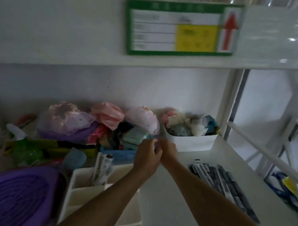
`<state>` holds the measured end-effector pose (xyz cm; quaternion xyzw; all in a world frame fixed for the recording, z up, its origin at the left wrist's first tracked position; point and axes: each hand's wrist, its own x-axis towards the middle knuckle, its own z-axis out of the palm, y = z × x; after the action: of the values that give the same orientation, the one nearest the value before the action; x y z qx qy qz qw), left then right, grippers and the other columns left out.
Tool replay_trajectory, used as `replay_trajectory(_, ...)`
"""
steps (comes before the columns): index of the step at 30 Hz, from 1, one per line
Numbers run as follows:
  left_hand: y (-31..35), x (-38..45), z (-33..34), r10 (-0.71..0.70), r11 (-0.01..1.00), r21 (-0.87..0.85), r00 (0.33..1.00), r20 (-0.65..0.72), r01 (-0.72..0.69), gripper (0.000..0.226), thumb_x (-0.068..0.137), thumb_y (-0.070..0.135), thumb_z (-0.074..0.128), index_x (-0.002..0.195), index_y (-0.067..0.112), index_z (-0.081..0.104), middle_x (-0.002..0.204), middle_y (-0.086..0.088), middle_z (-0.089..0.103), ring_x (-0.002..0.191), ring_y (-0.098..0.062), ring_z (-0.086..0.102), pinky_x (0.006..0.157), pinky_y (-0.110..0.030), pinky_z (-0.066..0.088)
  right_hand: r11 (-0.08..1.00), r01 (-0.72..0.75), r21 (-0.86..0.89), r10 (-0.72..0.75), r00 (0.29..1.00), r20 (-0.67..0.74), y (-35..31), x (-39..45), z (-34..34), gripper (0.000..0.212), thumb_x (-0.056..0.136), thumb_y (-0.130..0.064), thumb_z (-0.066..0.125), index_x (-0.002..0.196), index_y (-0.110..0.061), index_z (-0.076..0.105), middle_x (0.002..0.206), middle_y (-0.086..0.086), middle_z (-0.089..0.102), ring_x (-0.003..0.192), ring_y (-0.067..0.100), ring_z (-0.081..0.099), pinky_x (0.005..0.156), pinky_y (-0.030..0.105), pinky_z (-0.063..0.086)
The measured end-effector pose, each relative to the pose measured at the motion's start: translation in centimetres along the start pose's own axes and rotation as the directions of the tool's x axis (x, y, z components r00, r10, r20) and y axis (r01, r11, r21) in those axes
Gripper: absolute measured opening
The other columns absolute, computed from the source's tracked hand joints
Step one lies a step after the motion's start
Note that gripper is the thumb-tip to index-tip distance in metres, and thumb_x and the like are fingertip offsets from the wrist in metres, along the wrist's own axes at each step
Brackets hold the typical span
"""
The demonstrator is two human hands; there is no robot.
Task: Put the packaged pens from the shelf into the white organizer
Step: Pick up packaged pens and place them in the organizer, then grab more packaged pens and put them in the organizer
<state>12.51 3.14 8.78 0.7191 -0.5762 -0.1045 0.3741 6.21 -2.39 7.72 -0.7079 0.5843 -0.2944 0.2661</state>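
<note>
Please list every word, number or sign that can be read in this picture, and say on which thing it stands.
Green card on the shelf edge: a red up arrow; its text is too blurred to read.
Pen packs: print too small to read.
Packs in organizer: print unreadable.
No text reads clearly.

A single wide-angle view, taken from the person's head, looks forward and slightly down into a white metal shelf unit at close range. Straight lines bow toward the frame edges, and the picture is blurred. The front edge of the upper shelf board, bearing a green-bordered label card with a red arrow, fills the upper third of the frame, so the camera sits about level with that board. Both bare forearms enter from the bottom edge and converge on the two hands just below the centre. The right edge looks past the shelf's uprights into the room beyond.
</note>
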Motion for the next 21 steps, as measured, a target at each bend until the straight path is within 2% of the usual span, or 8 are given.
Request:
replay_trajectory(2,1.3,-0.4,4.3,-0.135,0.99,-0.028,0.984,0.12,0.139,0.033,0.092,0.014,0.046,0.122,0.003,0.056,0.125,-0.019,0.062,0.115,-0.029,0.057,0.095,-0.035,0.045,0.982,-0.08,-0.171,0.083,0.996,0.016,4.9,0.5,-2.4,0.028,0.087,-0.013,0.046,0.109,-0.011,0.063,0.116,0.014,0.065,0.109,0.032,0.059,0.091,0.037,0.048)
replay_trajectory(4,2.2,-1.1,8.9,-0.285,0.955,-0.014,0.926,0.247,0.298,0.037,0.093,0.015,0.044,0.128,0.002,0.05,0.132,-0.019,0.057,0.119,-0.03,0.055,0.098,-0.034,0.045,0.952,-0.139,-0.272,0.159,0.986,0.052,10.4,0.5,-4.7,0.027,0.088,-0.009,0.043,0.109,-0.01,0.059,0.118,0.011,0.064,0.109,0.029,0.059,0.089,0.034,0.049)
replay_trajectory(7,3.2,-2.5,14.5,-0.444,0.896,0.139,0.835,0.324,0.422,0.04,0.096,0.022,0.043,0.131,0.003,0.047,0.143,-0.012,0.048,0.13,-0.022,0.047,0.104,-0.026,0.037,0.936,-0.096,-0.34,0.161,0.972,0.169,16.3,0.3,-6.5,0.029,0.092,-0.01,0.036,0.111,-0.004,0.057,0.12,0.014,0.063,0.109,0.026,0.059,0.083,0.031,0.049)
replay_trajectory(10,5.0,-4.3,18.5,-0.55,0.835,0.194,0.793,0.261,0.515,0.043,0.096,0.029,0.044,0.129,0.002,0.048,0.141,-0.013,0.049,0.13,-0.021,0.047,0.105,-0.024,0.035,0.944,-0.01,-0.329,0.11,0.951,0.288,18.3,-0.1,-7.4,0.034,0.094,-0.006,0.035,0.126,-0.004,0.046,0.134,0.013,0.051,0.122,0.024,0.051,0.096,0.03,0.044)
replay_trajectory(14,6.5,-5.1,19.9,-0.641,0.765,0.106,0.733,0.227,0.636,0.027,0.094,0.018,0.046,0.096,-0.003,0.064,0.129,-0.018,0.06,0.118,-0.025,0.058,0.095,-0.026,0.045,0.97,-0.046,-0.24,0.136,0.917,0.375,18.3,-0.9,-7.7,0.031,0.091,0.0,0.04,0.122,-0.002,0.047,0.124,0.015,0.06,0.113,0.026,0.058,0.087,0.03,0.049)
replay_trajectory(18,6.5,-4.7,20.2,-0.717,0.658,-0.051,0.646,0.26,0.751,0.047,0.085,0.022,0.064,0.119,-0.009,0.056,0.125,-0.023,0.062,0.113,-0.03,0.062,0.089,-0.032,0.052,0.988,-0.053,-0.148,0.103,0.927,0.36,19.5,-0.9,-8.2,0.033,0.089,0.001,0.042,0.117,-0.005,0.058,0.119,0.013,0.065,0.107,0.025,0.062,0.084,0.027,0.05)
replay_trajectory(21,6.8,-4.5,19.6,-0.729,0.618,-0.098,0.615,0.3,0.78,0.046,0.084,0.017,0.064,0.12,-0.01,0.055,0.123,-0.026,0.062,0.11,-0.034,0.063,0.074,-0.027,0.049,0.997,-0.041,-0.065,0.061,0.939,0.337,20.0,-1.0,-8.5,0.032,0.089,0.003,0.044,0.107,-0.005,0.068,0.115,0.012,0.069,0.101,0.026,0.065,0.083,0.024,0.051)
